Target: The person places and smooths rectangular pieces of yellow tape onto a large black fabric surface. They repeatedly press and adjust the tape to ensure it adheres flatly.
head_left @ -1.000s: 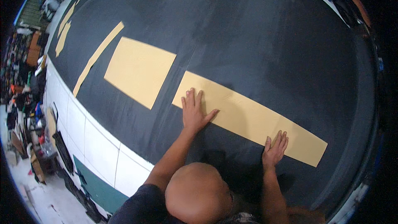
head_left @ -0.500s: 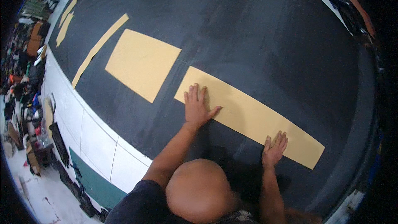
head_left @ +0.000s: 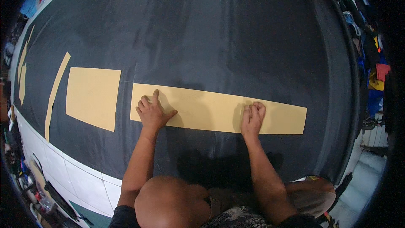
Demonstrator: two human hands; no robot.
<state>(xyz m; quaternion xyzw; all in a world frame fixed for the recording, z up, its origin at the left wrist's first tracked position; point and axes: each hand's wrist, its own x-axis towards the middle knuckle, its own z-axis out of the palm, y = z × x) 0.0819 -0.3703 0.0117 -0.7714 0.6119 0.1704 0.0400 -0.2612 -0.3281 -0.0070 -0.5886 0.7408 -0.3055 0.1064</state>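
Observation:
A long tan strip of paper or card (head_left: 211, 105), narrowing slightly at its right end, lies flat on a wide sheet of black material (head_left: 219, 42). My left hand (head_left: 152, 112) rests on the strip near its left end, thumb and index finger spread wide, the others bent. On the strip's right part is my right hand (head_left: 254, 118), its fingers curled and drawn together; whether anything small is between them cannot be made out. Left of the strip, across a narrow gap, lies a broad four-sided tan piece (head_left: 93, 97).
Beyond the broad piece, a thin curved tan strip (head_left: 57, 95) lies on the black sheet, with several slim tan scraps (head_left: 22, 82) at the far left. White floor tiles (head_left: 80, 173) show at lower left. Mixed clutter (head_left: 375, 80) stands along the right side.
My view has swung round, so the strip appears more level and further left. My right hand's fingers have gone from stretched out to curled together; my left hand still rests near the strip's left end.

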